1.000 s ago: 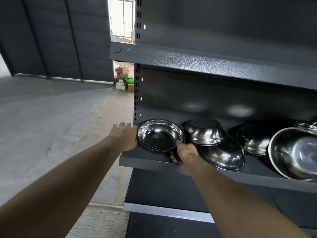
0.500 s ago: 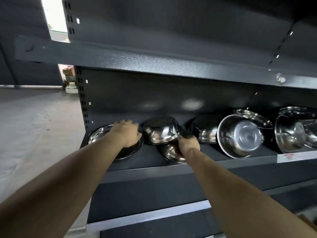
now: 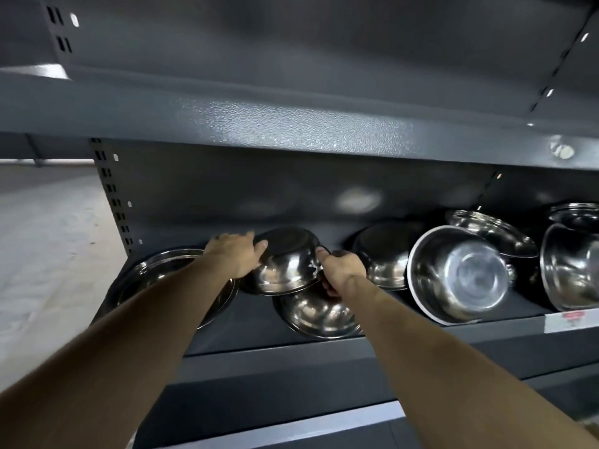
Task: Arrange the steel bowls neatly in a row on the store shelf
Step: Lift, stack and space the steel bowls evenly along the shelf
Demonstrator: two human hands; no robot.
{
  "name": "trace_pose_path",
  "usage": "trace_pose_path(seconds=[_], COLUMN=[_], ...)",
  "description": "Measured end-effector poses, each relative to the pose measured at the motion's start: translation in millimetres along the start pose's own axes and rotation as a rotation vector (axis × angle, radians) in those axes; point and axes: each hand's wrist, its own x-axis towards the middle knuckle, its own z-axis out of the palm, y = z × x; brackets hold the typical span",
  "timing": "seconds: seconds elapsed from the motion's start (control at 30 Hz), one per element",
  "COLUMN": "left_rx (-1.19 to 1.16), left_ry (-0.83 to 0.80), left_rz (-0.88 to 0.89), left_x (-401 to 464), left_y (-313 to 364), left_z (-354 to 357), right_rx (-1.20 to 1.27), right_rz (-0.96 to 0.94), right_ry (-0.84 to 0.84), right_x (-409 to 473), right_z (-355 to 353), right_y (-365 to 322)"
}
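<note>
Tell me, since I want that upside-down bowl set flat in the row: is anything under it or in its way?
Yes. The upside-down bowl, held between the left hand and right hand, leans on another overturned bowl in front of and below it. The shallow bowl at left crowds that side.

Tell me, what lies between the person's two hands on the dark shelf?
In the head view, an upside-down round steel bowl lies between the left hand and the right hand; both hold its sides.

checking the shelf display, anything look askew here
Yes. The bowls are jumbled, not in a row: an upturned bowl held by both hands leans on another, and a big bowl farther right stands tipped on its side.
</note>
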Motion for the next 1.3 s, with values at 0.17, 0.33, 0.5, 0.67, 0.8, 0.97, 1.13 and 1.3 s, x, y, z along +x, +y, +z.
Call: trace_pose_path(seconds=[0.17, 0.33, 0.5, 0.67, 0.8, 0.97, 1.13, 1.3], left_rx=[-0.063, -0.217, -0.355, -0.521, -0.729, -1.054, -1.431, -1.4], left_ry=[-0.033, -0.038, 0.104, 0.179, 0.26, 0.304, 0.109, -0.001], left_rz=[-0.137, -0.163, -0.178, -0.169, -0.13, -0.112, -0.118, -0.114], left_x=[21, 27, 18, 2, -15, -34, -56, -73], left_y=[11, 23, 32, 40, 48, 48, 44, 34], left_z=[7, 21, 14, -6, -21, -42, -52, -39], right_rx=[-0.11, -0.169, -0.168, -0.116, -0.124, -0.084, 0.135, 0.398], right_rz=[-0.021, -0.043, -0.086, -0.2, -0.361, -0.467, -0.41, -0.22], right_ry=[-0.05, -0.064, -0.013, 0.126, 0.28, 0.346, 0.389, 0.482], right_x=[13, 17, 14, -4, -31, -62, -85, -99], right_z=[4, 12, 7, -5, -12, -20, -16, -18], right_y=[-5, -4, -6, -12, -15, -9, 4, 6])
